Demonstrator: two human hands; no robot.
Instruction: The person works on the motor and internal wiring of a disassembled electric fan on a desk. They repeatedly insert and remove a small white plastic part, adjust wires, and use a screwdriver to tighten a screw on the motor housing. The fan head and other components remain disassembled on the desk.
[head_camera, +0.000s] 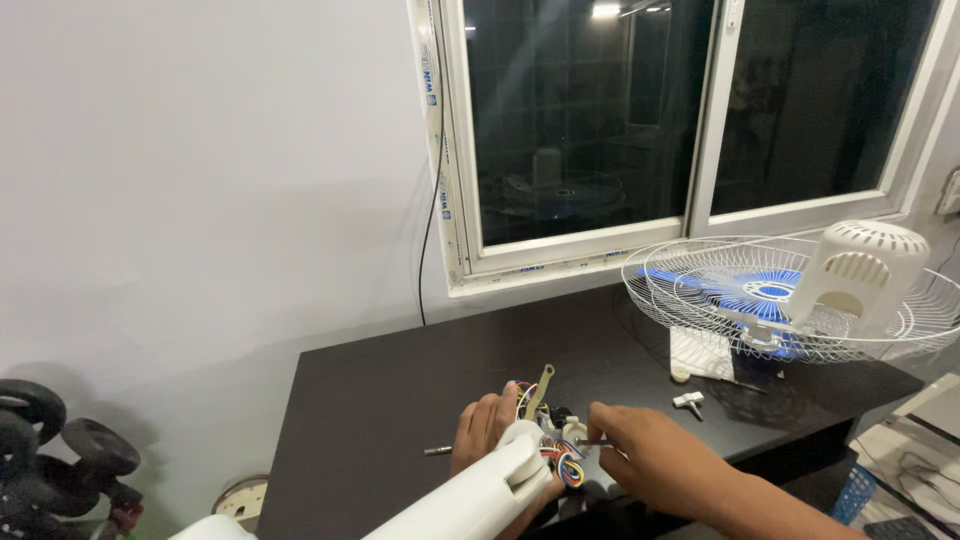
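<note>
Item: white fan stand tube (470, 500), plastic, lying at a slant across the near edge of a dark table (400, 380), its upper end pointing toward the window. From that end spills a bundle of coloured wires (565, 465), red, blue and yellow, with small white fittings among them and a flat brass-coloured strip (541, 388) standing up at a tilt just behind.

Left hand (482, 430): curled round the upper end of the tube from the far side, fingers clenched on it, knuckles toward the wall. The wire bundle sits just to the right of this hand, touching the tube it holds.

Right hand (650, 455): reaching in from the right, fingers pinched on a thin metal tool (592, 441) whose tip points left into the wires. The bundle lies directly beside its fingertips, between the two hands.

Loose on the table: a short metal pin (437, 451), just left of the left hand; a small white T-shaped part (688, 401), apart to the right.

Further right on the table: a fan head lying face down, with white wire guard (690, 300), blue blades (740, 292) inside, and white vented motor housing (860, 272) on top.

Surroundings: white wall, sliding window (640, 130) dark outside, black cable (430, 230) hanging beside the frame, black dumbbells (60, 440) on the floor at left.
</note>
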